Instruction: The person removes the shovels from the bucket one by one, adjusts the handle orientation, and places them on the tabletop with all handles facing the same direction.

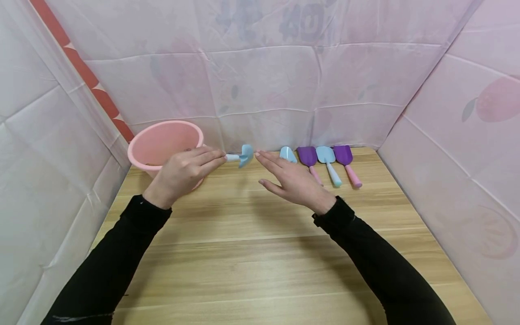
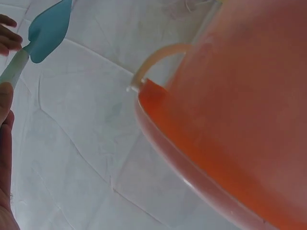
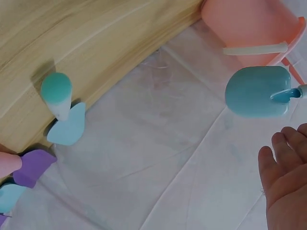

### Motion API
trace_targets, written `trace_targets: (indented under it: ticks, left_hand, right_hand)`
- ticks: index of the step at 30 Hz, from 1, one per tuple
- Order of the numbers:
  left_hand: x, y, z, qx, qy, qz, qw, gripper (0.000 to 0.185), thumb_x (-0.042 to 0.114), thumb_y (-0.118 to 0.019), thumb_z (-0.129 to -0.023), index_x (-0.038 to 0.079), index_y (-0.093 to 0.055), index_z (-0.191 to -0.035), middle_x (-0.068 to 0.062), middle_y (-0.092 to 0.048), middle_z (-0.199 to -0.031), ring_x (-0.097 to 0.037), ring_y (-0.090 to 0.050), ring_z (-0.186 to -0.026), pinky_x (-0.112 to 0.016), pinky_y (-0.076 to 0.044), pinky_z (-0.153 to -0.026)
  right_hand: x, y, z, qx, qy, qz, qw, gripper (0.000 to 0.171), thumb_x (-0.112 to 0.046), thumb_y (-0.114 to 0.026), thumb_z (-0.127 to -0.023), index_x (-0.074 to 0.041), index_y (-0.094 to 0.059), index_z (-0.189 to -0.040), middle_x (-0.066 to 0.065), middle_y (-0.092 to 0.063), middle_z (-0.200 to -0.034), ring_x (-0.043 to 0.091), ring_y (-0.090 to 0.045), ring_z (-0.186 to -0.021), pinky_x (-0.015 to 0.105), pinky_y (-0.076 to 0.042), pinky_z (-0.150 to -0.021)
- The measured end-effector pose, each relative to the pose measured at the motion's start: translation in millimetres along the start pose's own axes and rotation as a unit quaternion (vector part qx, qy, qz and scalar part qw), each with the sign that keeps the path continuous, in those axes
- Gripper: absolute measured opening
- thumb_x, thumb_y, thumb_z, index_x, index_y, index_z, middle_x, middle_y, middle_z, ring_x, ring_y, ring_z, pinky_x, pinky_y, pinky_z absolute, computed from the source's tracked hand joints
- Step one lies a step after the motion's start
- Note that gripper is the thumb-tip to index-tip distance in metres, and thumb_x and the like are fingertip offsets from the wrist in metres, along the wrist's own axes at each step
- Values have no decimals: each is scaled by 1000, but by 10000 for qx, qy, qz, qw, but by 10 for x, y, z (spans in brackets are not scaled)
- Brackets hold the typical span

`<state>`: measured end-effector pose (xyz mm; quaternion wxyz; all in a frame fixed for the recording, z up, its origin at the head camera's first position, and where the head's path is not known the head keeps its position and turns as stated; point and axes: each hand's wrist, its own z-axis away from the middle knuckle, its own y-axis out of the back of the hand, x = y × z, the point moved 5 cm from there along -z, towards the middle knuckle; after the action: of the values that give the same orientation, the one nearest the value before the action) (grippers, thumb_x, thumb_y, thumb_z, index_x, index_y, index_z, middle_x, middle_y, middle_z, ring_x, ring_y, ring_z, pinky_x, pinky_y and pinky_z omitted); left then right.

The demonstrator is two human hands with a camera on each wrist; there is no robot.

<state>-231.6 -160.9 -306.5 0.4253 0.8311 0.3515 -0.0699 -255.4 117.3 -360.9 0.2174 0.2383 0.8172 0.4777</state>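
Observation:
My left hand [image 1: 184,171] grips the pale handle of a light blue toy shovel [image 1: 246,156], held above the table in front of the bucket's right side. The blade points right, and in the left wrist view the blade [image 2: 50,31] is clear of the bucket. My right hand [image 1: 290,180] reaches toward that blade with straight fingers, a small gap between; it holds nothing. Beyond the left hand stands a pink bucket [image 1: 164,140], partly covered by that hand. Its inside bottom is hidden.
Along the table's back edge lie a light blue shovel [image 1: 288,154] partly behind the right hand, a purple shovel [image 1: 307,156], another light blue shovel [image 1: 326,155] and another purple shovel [image 1: 343,155]. Printed sheets [image 1: 260,85] wall the wooden table [image 1: 252,271] at back and sides.

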Motion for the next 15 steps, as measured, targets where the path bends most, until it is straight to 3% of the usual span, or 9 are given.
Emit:
trace_targets:
  ticks: [5, 15]
  left_hand:
    - [105, -70, -10, -36, -120, 53, 9999, 41, -11, -91, -92, 3, -86, -131, -11, -89, -126, -28, -86, -111, -43, -74, -97]
    - [365, -211, -28, -15, -519, -239, 9984, 41, -6, -90, -93, 7, -87, -132, -5, -90, -126, -22, -87, -116, -34, -73, -95]
  right_hand:
    - [-63, -23, -42, 214, 185, -276, 9992, 68, -18, -82, -112, -1, -55, -172, 21, -66, -171, 38, -73, -150, 51, -66, -119]
    - [-133, -132, -83, 217, 91, -692, 9973, 56, -9, -83, -110, -1, -66, -163, 21, -77, -155, 38, -79, -139, 49, -69, -113]
